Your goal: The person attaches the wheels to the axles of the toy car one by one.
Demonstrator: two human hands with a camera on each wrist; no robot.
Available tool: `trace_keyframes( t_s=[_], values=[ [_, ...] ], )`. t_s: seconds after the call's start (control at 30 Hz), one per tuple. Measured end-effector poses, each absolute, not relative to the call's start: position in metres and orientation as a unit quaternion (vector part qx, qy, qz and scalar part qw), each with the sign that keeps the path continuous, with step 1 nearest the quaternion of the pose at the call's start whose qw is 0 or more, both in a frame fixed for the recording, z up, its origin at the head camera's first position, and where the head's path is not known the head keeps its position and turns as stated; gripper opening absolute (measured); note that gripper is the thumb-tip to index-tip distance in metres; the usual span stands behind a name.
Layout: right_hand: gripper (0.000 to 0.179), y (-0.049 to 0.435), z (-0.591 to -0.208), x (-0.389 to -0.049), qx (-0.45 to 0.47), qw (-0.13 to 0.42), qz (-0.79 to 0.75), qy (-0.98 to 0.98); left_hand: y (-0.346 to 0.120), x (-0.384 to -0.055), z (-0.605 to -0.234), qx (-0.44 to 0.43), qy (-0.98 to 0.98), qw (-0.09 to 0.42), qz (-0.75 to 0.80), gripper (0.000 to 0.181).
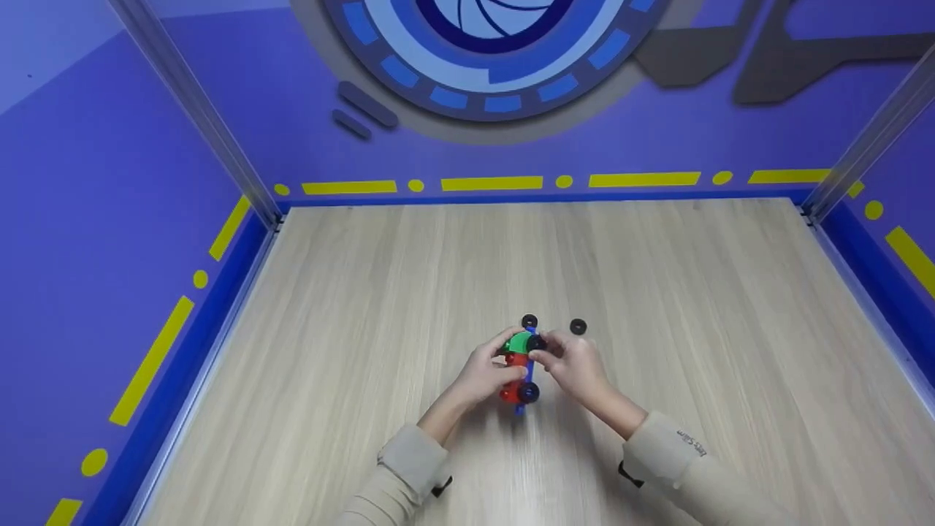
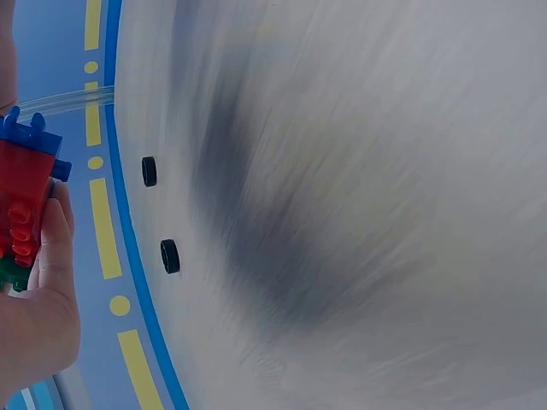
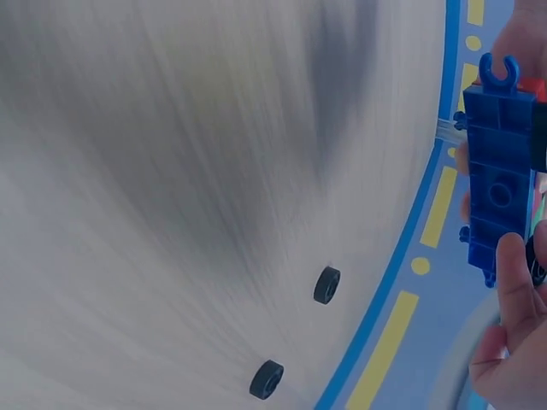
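The left hand (image 1: 483,374) grips a red, green and blue toy-block car (image 1: 529,374), held above the wooden tabletop (image 1: 672,307). At the car's right side, the right hand (image 1: 578,363) pinches a black toy wheel (image 1: 536,343). Beyond the car, two loose wheels (image 1: 578,326) lie on the tabletop; well behind it stands a purple wall panel (image 1: 504,157).

one high view, two wrist views
head faces forward and down over the table (image 1: 365,292); wrists, nearer and tipped sideways, share the toy vehicle (image 2: 24,178).
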State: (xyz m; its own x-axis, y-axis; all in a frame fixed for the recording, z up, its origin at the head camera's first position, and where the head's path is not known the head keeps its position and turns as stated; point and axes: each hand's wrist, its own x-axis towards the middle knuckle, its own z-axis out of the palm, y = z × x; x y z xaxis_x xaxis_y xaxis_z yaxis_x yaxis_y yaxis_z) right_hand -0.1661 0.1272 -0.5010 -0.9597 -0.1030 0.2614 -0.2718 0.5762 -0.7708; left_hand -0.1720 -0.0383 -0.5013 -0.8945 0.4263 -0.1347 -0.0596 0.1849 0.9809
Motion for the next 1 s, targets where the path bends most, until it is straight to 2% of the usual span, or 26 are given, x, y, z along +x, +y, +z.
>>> trace_keyframes(
  t_s=[0.2, 0.47, 0.57, 0.83, 1.0],
  values=[
    [0.022, 0.132, -0.497, -0.169, 0.11, 0.039, 0.463, -0.879, -0.038, -0.176, -0.513, 0.125, 0.75, 0.193, 0.621, 0.057],
    [0.022, 0.138, -0.496, -0.171, 0.123, -0.002, 0.473, -0.872, -0.039, -0.17, -0.494, 0.131, 0.734, 0.207, 0.634, 0.055],
    [0.025, 0.139, -0.495, -0.171, 0.125, 0.014, 0.46, -0.879, -0.037, -0.173, -0.5, 0.122, 0.728, 0.213, 0.64, 0.055],
    [0.029, 0.144, -0.495, -0.171, 0.191, 0.138, 0.388, -0.891, -0.033, -0.178, -0.512, 0.114, 0.719, 0.219, 0.65, 0.058],
    [0.03, 0.146, -0.497, -0.172, 0.22, 0.137, 0.391, -0.883, -0.034, -0.178, -0.512, 0.115, 0.722, 0.221, 0.645, 0.058]
  ],
)
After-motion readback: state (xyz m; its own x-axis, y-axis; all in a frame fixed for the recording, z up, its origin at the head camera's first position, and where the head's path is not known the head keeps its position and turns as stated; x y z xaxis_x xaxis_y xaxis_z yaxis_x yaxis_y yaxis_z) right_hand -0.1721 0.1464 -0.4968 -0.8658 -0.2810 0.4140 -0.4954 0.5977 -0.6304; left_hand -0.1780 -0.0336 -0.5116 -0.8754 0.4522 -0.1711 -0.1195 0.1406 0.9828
